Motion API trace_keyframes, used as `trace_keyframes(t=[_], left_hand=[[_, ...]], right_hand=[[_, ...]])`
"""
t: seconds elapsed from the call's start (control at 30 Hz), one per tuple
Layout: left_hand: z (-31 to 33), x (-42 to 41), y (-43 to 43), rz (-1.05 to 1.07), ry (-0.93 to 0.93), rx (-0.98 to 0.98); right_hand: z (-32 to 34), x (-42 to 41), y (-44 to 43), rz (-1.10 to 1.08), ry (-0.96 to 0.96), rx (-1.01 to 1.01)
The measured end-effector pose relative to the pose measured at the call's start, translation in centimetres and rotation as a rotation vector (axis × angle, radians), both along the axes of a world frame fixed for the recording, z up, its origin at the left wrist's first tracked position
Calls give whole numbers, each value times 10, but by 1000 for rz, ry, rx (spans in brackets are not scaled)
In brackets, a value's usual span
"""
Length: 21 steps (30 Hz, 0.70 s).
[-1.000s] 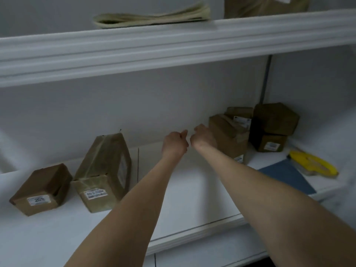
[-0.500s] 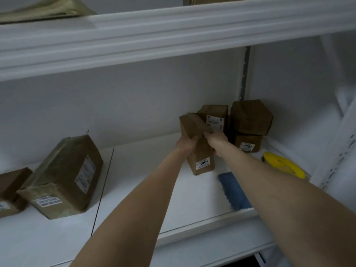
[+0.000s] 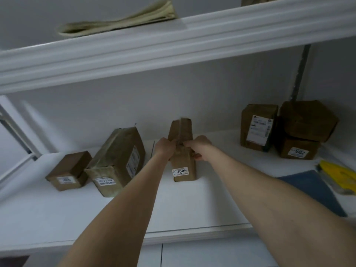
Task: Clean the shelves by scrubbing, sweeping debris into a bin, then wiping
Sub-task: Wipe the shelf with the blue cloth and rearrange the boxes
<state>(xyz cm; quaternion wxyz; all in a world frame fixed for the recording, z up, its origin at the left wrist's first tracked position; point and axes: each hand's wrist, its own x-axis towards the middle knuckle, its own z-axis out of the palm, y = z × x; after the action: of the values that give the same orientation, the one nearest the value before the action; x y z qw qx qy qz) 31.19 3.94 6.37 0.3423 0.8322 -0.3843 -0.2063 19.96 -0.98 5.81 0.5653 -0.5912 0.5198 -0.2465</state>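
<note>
A tall brown parcel [image 3: 184,166] labelled 3004 stands on the white shelf [image 3: 192,205], near its middle. My left hand [image 3: 164,148] grips the parcel's left side and my right hand [image 3: 198,146] grips its right side, both about halfway up. A blue cloth [image 3: 314,187] lies flat at the shelf's right front. Beside the cloth, at the far right, lies a yellow brush [image 3: 341,176].
Two brown parcels [image 3: 67,172] [image 3: 119,160] sit left of the held one. Three more [image 3: 258,128] [image 3: 308,120] [image 3: 298,149] are stacked in the back right corner. An upper shelf [image 3: 173,41] overhangs, with a folded paper bag [image 3: 119,22] on it.
Both hands took hold of the 3004 parcel beside the right-hand stack and carried it left to the shelf's middle, close to the two left parcels.
</note>
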Motion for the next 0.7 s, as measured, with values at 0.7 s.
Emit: trace_keyframes(t=[0.7], left_hand=[[33,-1,5,-155,-450,-230]], right_hand=[[14,20,-3,-143,154,-281]])
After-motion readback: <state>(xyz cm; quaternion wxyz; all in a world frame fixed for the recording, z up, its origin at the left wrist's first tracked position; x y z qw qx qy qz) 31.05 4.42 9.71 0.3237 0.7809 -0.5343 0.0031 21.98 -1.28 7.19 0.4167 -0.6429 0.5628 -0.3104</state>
